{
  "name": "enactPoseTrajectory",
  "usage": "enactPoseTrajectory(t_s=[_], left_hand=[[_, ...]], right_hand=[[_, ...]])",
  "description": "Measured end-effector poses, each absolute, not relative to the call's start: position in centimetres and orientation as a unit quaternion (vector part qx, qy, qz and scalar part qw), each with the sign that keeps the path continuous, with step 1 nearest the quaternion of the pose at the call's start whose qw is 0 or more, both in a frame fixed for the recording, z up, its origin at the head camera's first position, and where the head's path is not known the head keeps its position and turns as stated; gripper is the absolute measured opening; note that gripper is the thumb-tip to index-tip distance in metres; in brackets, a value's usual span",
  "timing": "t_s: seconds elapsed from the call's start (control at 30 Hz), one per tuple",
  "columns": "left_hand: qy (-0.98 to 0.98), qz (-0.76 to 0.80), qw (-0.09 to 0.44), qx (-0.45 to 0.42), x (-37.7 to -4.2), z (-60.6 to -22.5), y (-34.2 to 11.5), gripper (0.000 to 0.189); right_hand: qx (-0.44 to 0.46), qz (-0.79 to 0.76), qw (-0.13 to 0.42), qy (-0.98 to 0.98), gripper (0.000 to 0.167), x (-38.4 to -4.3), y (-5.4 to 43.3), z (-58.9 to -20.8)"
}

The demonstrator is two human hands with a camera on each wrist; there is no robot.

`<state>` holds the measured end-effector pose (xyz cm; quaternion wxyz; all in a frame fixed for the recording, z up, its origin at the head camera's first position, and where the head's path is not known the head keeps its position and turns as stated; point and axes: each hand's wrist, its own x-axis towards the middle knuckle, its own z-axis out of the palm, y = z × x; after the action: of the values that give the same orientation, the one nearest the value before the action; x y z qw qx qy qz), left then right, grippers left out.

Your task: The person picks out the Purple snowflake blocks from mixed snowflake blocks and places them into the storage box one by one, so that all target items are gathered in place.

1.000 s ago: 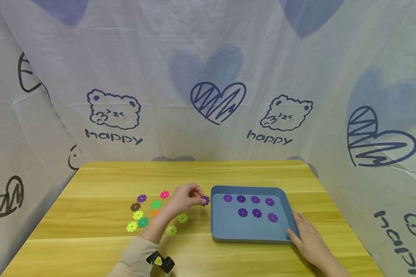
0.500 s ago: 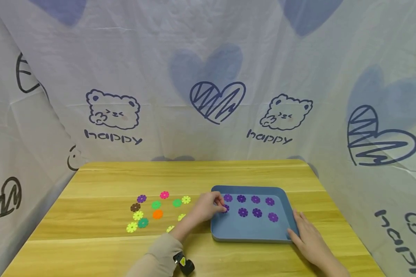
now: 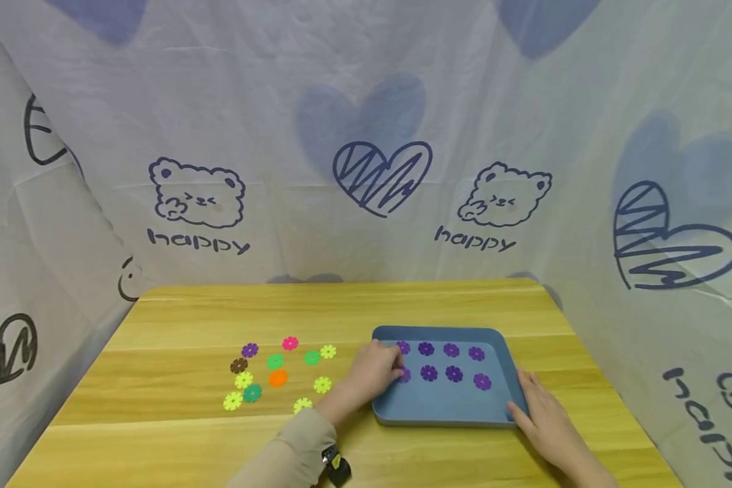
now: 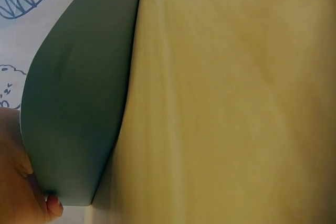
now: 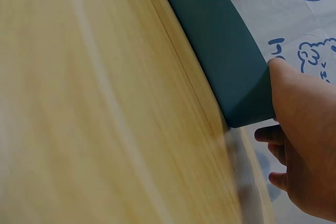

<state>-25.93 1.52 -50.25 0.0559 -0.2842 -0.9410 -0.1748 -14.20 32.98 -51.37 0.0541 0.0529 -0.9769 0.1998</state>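
The blue-grey tray point(image 3: 445, 407) holds two rows of purple snowflake discs point(image 3: 454, 373), notched and lying flat. Over its left rim reaches my left hand point(image 3: 375, 366), fingers bent at the left disc of the nearer row, a purple snowflake disc point(image 3: 405, 375) partly hidden by the fingertips. The left wrist view has the left hand point(image 4: 18, 174) at the tray's wall point(image 4: 79, 87), its disc out of sight. At the near right corner, my right hand point(image 3: 547, 420) holds the tray, thumb over the rim and fingers along the outside; the right wrist view shows this right hand point(image 5: 310, 135) too.
Left of the tray, loose snowflake discs are scattered on the wooden table point(image 3: 177, 447): an orange disc point(image 3: 278, 378), a pink disc point(image 3: 290, 343), a brown disc point(image 3: 238, 366), a purple disc point(image 3: 250, 350), and several green and yellow ones. A printed cloth point(image 3: 293, 224) hangs behind.
My left hand has carried a purple snowflake disc rightward from beside the tray into it, then set it down at the nearer row's left end. The right hand has stayed on the tray corner.
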Motion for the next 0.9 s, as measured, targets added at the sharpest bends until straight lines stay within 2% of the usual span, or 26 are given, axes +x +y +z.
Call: enactPoseTrajectory(t_s=[0.13, 0.27, 0.53, 0.77, 0.9], left_hand=[[-0.942, -0.152, 0.09, -0.286, -25.9, -50.3, 1.5, 0.014], [-0.925, -0.221, 0.103, -0.291, -25.6, -50.1, 0.9, 0.014], [-0.886, -0.356, 0.064, -0.29, -24.6, -47.5, -2.1, 0.009], [-0.872, -0.387, 0.088, -0.288, -24.2, -45.5, -5.6, 0.011], [-0.869, -0.4, 0.084, -0.28, -24.0, -44.5, -8.0, 0.016]], right_hand=[[0.052, 0.199, 0.052, -0.977, 0.068, -14.3, 33.0, -51.2], [0.05, 0.199, 0.048, -0.978, 0.068, -14.2, 33.0, -51.1], [0.047, 0.212, 0.033, -0.976, 0.07, -14.2, 33.1, -51.1], [0.049, 0.209, 0.045, -0.976, 0.069, -14.1, 33.1, -51.2], [0.047, 0.214, 0.038, -0.975, 0.07, -14.2, 33.2, -51.3]])
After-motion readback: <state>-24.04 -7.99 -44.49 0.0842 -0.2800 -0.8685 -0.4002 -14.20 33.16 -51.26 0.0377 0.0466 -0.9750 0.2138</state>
